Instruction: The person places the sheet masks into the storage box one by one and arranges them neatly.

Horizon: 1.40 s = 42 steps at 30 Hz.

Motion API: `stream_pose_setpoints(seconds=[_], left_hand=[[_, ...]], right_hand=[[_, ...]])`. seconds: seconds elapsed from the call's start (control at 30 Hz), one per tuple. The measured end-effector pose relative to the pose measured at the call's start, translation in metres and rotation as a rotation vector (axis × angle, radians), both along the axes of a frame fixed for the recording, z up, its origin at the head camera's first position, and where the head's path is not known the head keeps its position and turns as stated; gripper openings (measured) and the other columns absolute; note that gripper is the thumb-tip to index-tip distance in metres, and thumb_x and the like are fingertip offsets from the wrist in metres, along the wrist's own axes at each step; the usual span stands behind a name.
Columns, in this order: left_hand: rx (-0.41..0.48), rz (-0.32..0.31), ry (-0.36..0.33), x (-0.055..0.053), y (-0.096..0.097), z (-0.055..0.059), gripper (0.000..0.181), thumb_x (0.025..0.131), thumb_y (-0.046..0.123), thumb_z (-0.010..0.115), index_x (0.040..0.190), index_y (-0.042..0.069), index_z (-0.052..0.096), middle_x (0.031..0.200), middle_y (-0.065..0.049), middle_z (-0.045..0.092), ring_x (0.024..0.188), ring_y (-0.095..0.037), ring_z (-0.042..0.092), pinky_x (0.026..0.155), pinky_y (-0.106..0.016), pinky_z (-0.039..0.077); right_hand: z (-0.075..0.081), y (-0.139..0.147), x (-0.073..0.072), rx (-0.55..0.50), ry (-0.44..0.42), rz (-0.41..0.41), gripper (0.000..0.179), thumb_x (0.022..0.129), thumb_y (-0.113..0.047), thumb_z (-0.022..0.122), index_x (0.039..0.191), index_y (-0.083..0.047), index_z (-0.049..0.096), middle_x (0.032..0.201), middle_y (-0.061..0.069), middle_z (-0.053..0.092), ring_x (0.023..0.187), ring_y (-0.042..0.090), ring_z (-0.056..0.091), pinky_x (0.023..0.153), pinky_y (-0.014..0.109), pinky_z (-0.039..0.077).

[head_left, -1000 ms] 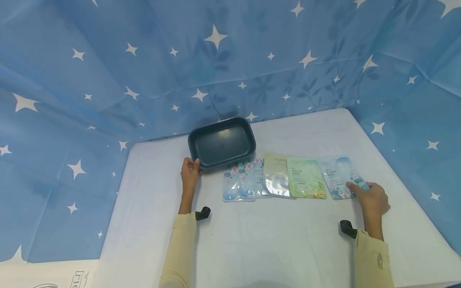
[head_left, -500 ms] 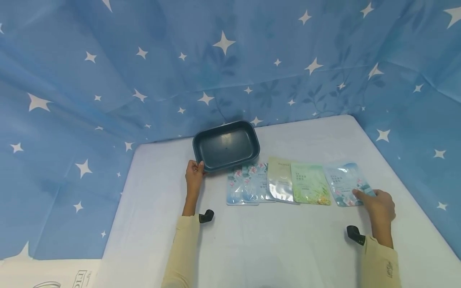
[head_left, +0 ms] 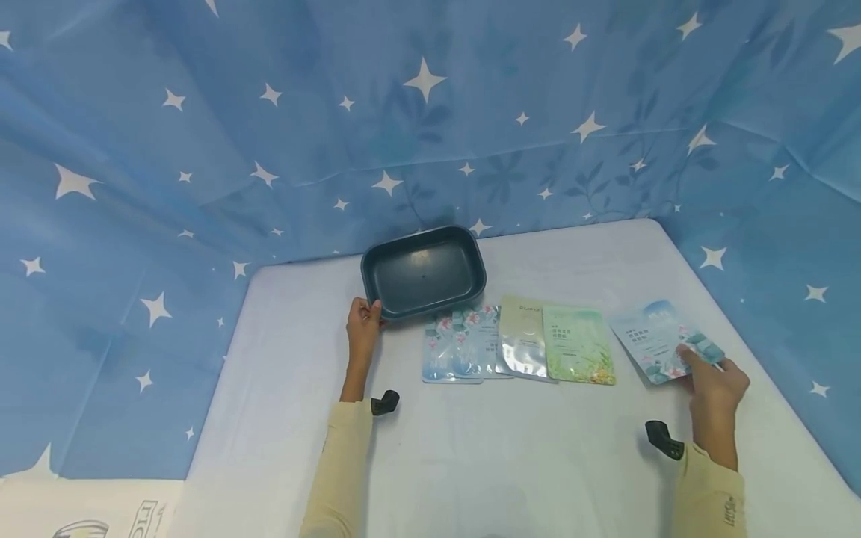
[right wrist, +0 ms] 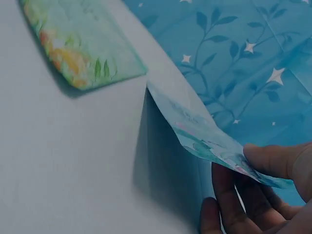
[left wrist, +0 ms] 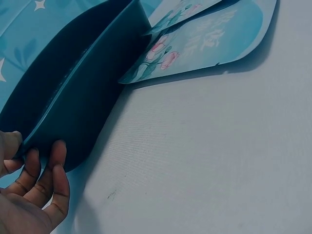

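My right hand (head_left: 716, 388) pinches the lower right corner of a blue floral sheet-mask packet (head_left: 662, 340). In the right wrist view, the thumb is on top of this packet (right wrist: 207, 139) and the fingers are beneath; its held side is raised, with a shadow below. At the back, my left hand (head_left: 362, 336) pinches the near left corner of a dark blue-green plastic tray (head_left: 422, 278). The left wrist view shows the thumb at the rim and fingers against the tray's outer wall (left wrist: 87, 97). No contents are visible in the tray.
Several packets lie in an overlapping row: two blue floral packets (head_left: 440, 359), a gold-silver packet (head_left: 521, 344) and a green packet (head_left: 580, 345). The tray sits just behind the blue ones. A starry blue curtain (head_left: 303, 134) borders the white table (head_left: 511, 448).
My right hand has lifted its side of the blue packet and shifted it right, tilting it away from the green one. The left hand keeps holding the tray. The head view has shifted slightly.
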<state>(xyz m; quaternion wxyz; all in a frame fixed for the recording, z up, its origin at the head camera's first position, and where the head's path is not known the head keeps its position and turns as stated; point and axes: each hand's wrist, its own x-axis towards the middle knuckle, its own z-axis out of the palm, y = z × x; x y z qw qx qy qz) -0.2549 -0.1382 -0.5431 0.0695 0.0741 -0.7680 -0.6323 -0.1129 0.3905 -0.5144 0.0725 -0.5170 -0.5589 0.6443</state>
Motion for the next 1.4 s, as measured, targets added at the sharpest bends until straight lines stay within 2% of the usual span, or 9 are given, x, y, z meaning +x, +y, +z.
stream_pose_setpoints(seconds=[0.1,0.17,0.3,0.43,0.53,0.7,0.87,1.17,1.4], left_hand=[[0.001,0.013,0.014,0.002,0.0,-0.001,0.025,0.1,0.022,0.056,0.089,0.01,0.037,0.082,-0.007,0.05,0.084,-0.028,0.065,0.078,-0.038,0.058],[-0.003,0.017,0.019,0.003,0.0,-0.001,0.025,0.1,0.021,0.056,0.089,0.01,0.037,0.081,-0.005,0.05,0.082,-0.024,0.064,0.077,-0.037,0.058],[-0.027,0.025,0.024,0.003,-0.001,0.0,0.024,0.1,0.023,0.056,0.089,0.01,0.038,0.08,-0.003,0.048,0.078,-0.022,0.062,0.074,-0.036,0.059],[-0.049,0.028,0.025,0.001,-0.002,0.003,0.025,0.1,0.023,0.056,0.09,0.009,0.038,0.08,-0.003,0.047,0.078,-0.027,0.062,0.074,-0.039,0.058],[-0.055,0.034,0.028,-0.001,-0.002,0.004,0.025,0.1,0.022,0.055,0.09,0.007,0.039,0.08,-0.004,0.046,0.079,-0.032,0.063,0.075,-0.043,0.058],[-0.05,0.03,0.018,-0.001,0.0,0.004,0.025,0.1,0.022,0.056,0.089,0.008,0.039,0.078,-0.002,0.047,0.079,-0.031,0.064,0.075,-0.04,0.058],[-0.048,0.022,0.018,0.001,0.001,0.002,0.024,0.1,0.022,0.056,0.088,0.01,0.038,0.077,-0.004,0.05,0.079,-0.03,0.065,0.074,-0.037,0.058],[-0.057,0.035,0.018,0.0,0.0,0.005,0.023,0.1,0.02,0.056,0.088,0.009,0.04,0.078,-0.004,0.051,0.077,-0.023,0.065,0.074,-0.035,0.058],[-0.121,0.052,0.01,0.002,0.002,0.002,0.024,0.099,0.021,0.057,0.087,0.01,0.04,0.077,-0.003,0.051,0.076,-0.028,0.066,0.067,-0.029,0.055]], right_hand=[[0.0,-0.003,0.001,-0.143,0.101,-0.054,0.097,0.067,-0.019,0.09,0.149,-0.022,0.038,0.101,-0.02,0.058,0.081,-0.002,0.058,0.06,0.015,0.053],[0.0,-0.005,0.001,-0.163,0.126,-0.049,0.096,0.065,-0.015,0.091,0.147,-0.02,0.042,0.096,-0.019,0.06,0.074,-0.001,0.059,0.052,0.017,0.051],[0.0,-0.006,0.0,-0.126,0.11,-0.029,0.087,0.075,-0.012,0.085,0.148,-0.019,0.04,0.102,-0.019,0.059,0.076,-0.002,0.059,0.053,0.016,0.052],[0.0,-0.009,-0.002,-0.008,0.022,0.032,0.079,0.09,-0.016,0.07,0.154,-0.017,0.024,0.141,-0.007,0.049,0.108,0.005,0.059,0.063,0.013,0.053],[0.0,-0.012,-0.004,0.046,-0.001,0.042,0.076,0.094,-0.017,0.064,0.155,-0.016,0.02,0.151,-0.005,0.039,0.113,0.007,0.055,0.067,0.011,0.053],[0.003,-0.01,-0.005,0.027,0.06,-0.006,0.072,0.093,-0.018,0.065,0.154,-0.019,0.026,0.115,-0.015,0.048,0.084,-0.003,0.052,0.055,0.011,0.05],[0.014,-0.012,-0.01,0.013,0.096,0.003,0.072,0.093,-0.019,0.066,0.153,-0.021,0.026,0.108,-0.017,0.047,0.086,-0.002,0.053,0.052,0.012,0.05],[0.026,-0.042,-0.034,0.131,0.09,0.199,0.068,0.093,-0.031,0.066,0.152,-0.017,0.033,0.134,-0.003,0.052,0.095,0.003,0.057,0.06,0.013,0.052],[-0.015,-0.058,-0.056,0.209,0.201,0.395,0.074,0.087,-0.044,0.071,0.145,-0.009,0.043,0.113,-0.006,0.06,0.086,0.001,0.063,0.07,0.021,0.057]])
